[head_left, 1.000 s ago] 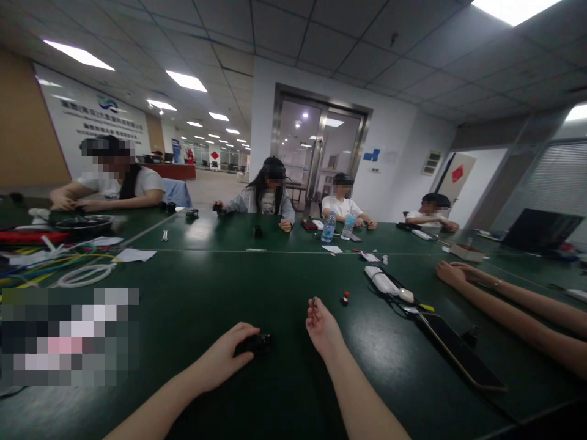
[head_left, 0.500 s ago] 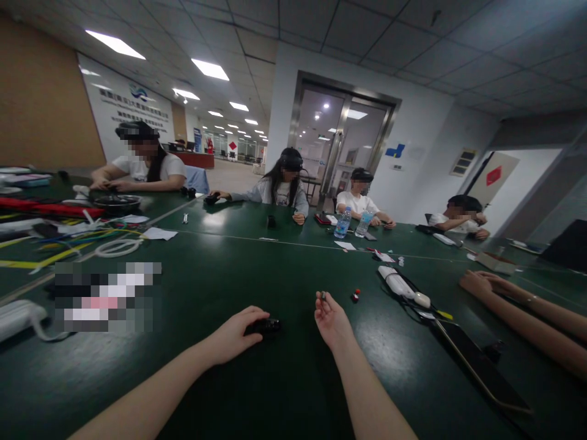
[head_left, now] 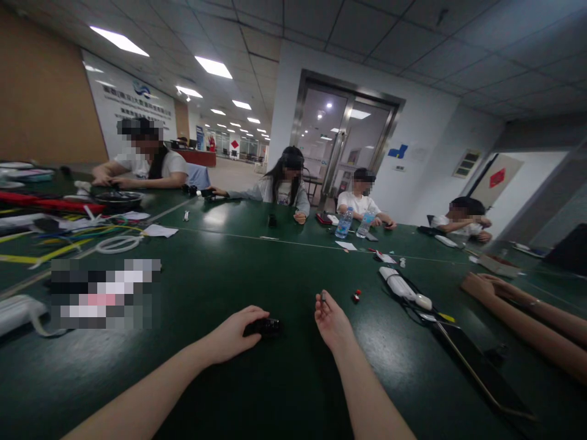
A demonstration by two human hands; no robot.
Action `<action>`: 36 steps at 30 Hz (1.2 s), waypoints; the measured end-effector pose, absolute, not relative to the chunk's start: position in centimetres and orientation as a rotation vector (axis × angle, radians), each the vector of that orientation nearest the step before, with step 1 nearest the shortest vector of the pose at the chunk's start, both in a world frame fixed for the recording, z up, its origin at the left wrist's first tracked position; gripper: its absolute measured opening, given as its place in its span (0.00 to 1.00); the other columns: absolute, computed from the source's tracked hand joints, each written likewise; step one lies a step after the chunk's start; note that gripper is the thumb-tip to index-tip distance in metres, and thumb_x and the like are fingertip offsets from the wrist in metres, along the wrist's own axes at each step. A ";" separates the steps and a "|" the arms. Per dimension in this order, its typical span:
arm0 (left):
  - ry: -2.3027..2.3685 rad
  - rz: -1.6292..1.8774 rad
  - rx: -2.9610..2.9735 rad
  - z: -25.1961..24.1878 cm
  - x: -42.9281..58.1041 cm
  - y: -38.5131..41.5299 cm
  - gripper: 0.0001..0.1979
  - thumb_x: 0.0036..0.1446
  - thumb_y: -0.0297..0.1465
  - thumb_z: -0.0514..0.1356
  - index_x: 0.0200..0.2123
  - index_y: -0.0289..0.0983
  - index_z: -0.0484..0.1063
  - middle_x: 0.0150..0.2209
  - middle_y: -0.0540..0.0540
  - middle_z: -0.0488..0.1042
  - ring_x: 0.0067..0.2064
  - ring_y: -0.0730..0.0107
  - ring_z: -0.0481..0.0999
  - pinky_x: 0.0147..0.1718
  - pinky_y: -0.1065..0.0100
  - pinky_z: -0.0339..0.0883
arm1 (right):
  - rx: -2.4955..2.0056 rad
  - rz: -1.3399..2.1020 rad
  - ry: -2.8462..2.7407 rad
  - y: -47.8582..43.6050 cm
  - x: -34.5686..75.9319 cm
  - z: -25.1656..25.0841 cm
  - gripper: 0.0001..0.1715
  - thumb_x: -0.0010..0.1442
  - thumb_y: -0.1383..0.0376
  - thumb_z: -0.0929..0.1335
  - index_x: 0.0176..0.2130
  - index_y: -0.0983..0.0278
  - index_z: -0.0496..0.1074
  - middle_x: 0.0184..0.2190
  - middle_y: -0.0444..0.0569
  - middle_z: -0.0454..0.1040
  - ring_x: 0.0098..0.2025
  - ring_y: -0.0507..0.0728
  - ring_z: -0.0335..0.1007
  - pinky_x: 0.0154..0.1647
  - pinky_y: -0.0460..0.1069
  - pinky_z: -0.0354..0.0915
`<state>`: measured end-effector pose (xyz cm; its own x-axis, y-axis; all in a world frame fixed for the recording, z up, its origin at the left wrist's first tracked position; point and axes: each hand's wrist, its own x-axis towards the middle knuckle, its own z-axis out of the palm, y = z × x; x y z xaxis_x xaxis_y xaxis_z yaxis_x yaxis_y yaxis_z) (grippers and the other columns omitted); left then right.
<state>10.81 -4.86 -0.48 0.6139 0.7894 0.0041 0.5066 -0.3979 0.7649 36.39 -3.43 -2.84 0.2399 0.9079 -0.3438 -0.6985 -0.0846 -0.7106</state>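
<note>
My left hand (head_left: 236,335) is closed round one end of a black object (head_left: 270,327) that lies on the dark green table (head_left: 293,275); its kind is hard to make out. To its right, my right hand (head_left: 332,321) is turned palm up with curled fingers, pinching a small grey item (head_left: 323,296) between thumb and fingertip. A small red and black piece (head_left: 356,296) lies on the table just right of my right hand. The two hands are apart.
At right are a white power strip (head_left: 397,283), a dark tablet-like slab (head_left: 483,366) and another person's forearms (head_left: 509,311). Two water bottles (head_left: 343,223) stand farther back. Cables (head_left: 119,243) and a blurred-out item lie at left. Several people sit across the table.
The view has shifted slightly. Both of my hands keep nearly the same place and grip. Across the table, a person's hand with a black object has moved a little.
</note>
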 end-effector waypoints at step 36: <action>0.995 0.519 2.050 0.2 11.2 -5.2 0.19 0.50 0.32 0.55 0.48 0.44 0.65 0.48 0.50 0.65 0.49 0.65 0.65 0.48 0.63 0.59 | -1.415 0.865 -1.942 -7.2 30.5 0.0 0.13 0.51 0.60 0.66 0.39 0.57 0.71 0.37 0.45 0.69 0.39 0.53 0.65 0.41 0.49 0.61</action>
<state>11.24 -5.21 0.23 0.6094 0.7925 0.0230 0.4723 -0.3862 0.7923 30.50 -7.19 -0.02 -0.2695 0.9598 0.0782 0.5838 0.2274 -0.7794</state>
